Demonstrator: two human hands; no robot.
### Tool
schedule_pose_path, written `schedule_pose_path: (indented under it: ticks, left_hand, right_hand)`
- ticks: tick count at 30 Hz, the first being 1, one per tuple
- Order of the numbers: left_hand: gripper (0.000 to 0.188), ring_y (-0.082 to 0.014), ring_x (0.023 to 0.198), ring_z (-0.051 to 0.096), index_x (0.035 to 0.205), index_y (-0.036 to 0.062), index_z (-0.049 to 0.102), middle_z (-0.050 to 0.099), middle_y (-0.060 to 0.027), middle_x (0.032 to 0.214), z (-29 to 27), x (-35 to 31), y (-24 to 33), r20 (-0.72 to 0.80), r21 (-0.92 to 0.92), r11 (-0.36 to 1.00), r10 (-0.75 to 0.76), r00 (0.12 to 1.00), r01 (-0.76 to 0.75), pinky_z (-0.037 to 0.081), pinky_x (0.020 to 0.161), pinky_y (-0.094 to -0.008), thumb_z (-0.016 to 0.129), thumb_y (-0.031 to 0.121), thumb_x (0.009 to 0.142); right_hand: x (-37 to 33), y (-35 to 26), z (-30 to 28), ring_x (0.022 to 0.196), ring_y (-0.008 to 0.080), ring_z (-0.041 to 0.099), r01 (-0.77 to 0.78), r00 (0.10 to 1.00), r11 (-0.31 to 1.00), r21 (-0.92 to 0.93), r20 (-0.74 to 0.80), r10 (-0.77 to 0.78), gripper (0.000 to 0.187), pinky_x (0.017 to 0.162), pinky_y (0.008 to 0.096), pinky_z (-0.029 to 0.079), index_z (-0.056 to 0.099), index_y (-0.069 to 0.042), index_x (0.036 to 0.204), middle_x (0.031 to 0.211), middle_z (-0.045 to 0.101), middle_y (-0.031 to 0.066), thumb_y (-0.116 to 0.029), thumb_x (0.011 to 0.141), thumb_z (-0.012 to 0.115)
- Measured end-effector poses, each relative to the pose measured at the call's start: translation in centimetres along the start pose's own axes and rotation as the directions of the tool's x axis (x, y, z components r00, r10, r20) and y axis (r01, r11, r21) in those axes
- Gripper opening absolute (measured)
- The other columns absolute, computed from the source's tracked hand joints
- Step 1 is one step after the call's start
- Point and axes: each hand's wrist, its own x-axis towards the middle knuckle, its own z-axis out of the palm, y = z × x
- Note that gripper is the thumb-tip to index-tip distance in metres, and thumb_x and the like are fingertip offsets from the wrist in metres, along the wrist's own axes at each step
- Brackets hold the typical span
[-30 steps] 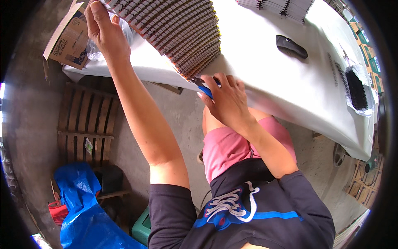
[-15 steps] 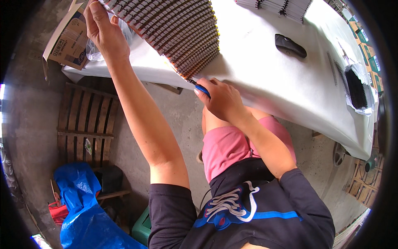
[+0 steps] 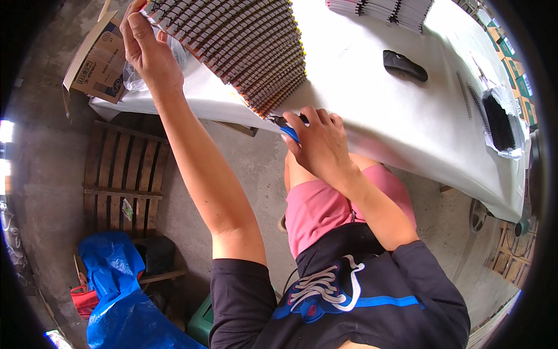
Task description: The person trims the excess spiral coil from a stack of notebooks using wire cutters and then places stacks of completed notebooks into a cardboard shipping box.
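Observation:
A tall stack of spiral-bound notebooks (image 3: 244, 49), its rows of dark coil bindings facing me, stands at the near edge of the white-covered table. My left hand (image 3: 154, 58) is closed on the far left end of the stack, thumb in front; part of its fingers is cut off by the picture's upper edge. In my right hand (image 3: 322, 142) is a pair of blue-handled pliers (image 3: 290, 134). Its dark jaws point at the stack's near bottom corner, by the end of the coils. Whether the jaws touch a coil I cannot tell.
On the table (image 3: 349, 64) lie a black pouch (image 3: 405, 66), loose coils (image 3: 467, 96) and a wrapped bundle of black coils (image 3: 500, 125). More bound notebooks (image 3: 383, 10) sit at the back. A cardboard box (image 3: 99, 61) stands left, above a wooden pallet (image 3: 123, 174) and blue tarp (image 3: 110, 262).
My right hand has shifted slightly right and down with the pliers, its fingers and the handles spreading wider. My left hand stays at the stack's end.

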Motion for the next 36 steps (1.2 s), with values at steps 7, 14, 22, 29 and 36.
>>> schedule_pose_path:
  ticks: [7,14,22,29,36]
  left_hand:
    - [0.047,-0.0095,0.087,0.061,0.115,0.0031,0.055,0.060,-0.0061,0.111,0.0,-0.1,0.1,0.037,0.016,0.999,0.030,0.999,-0.031,0.051,0.059,-0.0178,0.043,0.044,0.096]
    - [0.046,-0.0087,0.085,0.060,0.115,0.0035,0.055,0.060,-0.0059,0.112,-0.1,-0.4,0.0,0.030,0.010,0.999,0.036,0.999,-0.036,0.050,0.057,-0.0172,0.043,0.044,0.096]
    - [0.046,-0.0111,0.092,0.060,0.117,0.0041,0.055,0.059,-0.0051,0.112,0.0,0.7,0.0,0.033,-0.005,1.000,0.014,0.999,-0.014,0.052,0.066,-0.0226,0.042,0.044,0.097]
    - [0.035,-0.0139,0.109,0.049,0.114,0.0029,0.056,0.053,-0.0036,0.115,2.4,-0.9,1.6,-0.032,0.077,0.996,-0.050,0.998,0.052,0.038,0.096,-0.0330,0.037,0.029,0.100]
    - [0.053,-0.0251,0.137,0.025,0.137,0.0057,0.042,0.031,-0.0117,0.146,-0.2,-1.1,2.1,0.179,0.111,0.990,0.061,0.982,-0.082,0.018,0.112,-0.0407,0.039,0.041,0.097]
  right_hand:
    - [-0.7,0.4,1.3,0.099,0.0252,0.052,0.056,0.997,0.992,-0.115,-0.056,-0.062,0.037,0.087,0.0449,0.036,0.058,-0.016,0.114,0.101,0.053,0.0078,-0.030,0.080,0.064]
    - [-0.6,0.6,2.0,0.094,0.0254,0.056,0.049,0.999,0.997,-0.058,0.006,-0.049,0.032,0.082,0.0426,0.039,0.060,-0.018,0.111,0.096,0.055,0.0066,-0.029,0.081,0.064]
    - [2.1,2.0,1.8,0.075,0.0328,0.064,-0.096,0.970,0.936,0.337,0.244,0.012,0.023,0.069,0.0465,0.049,0.059,-0.013,0.100,0.078,0.064,0.0135,-0.032,0.088,0.054]
    - [1.3,3.4,2.7,0.081,0.0335,0.064,-0.218,0.922,0.927,0.305,0.376,0.093,0.035,0.072,0.0458,0.049,0.061,-0.012,0.107,0.083,0.066,0.0145,-0.041,0.091,0.051]
    - [-0.8,4.8,-9.0,0.111,0.0281,0.052,-0.128,0.977,0.992,-0.006,0.169,0.127,0.045,0.094,0.0558,0.035,0.055,-0.020,0.122,0.111,0.055,0.0112,-0.045,0.085,0.057]
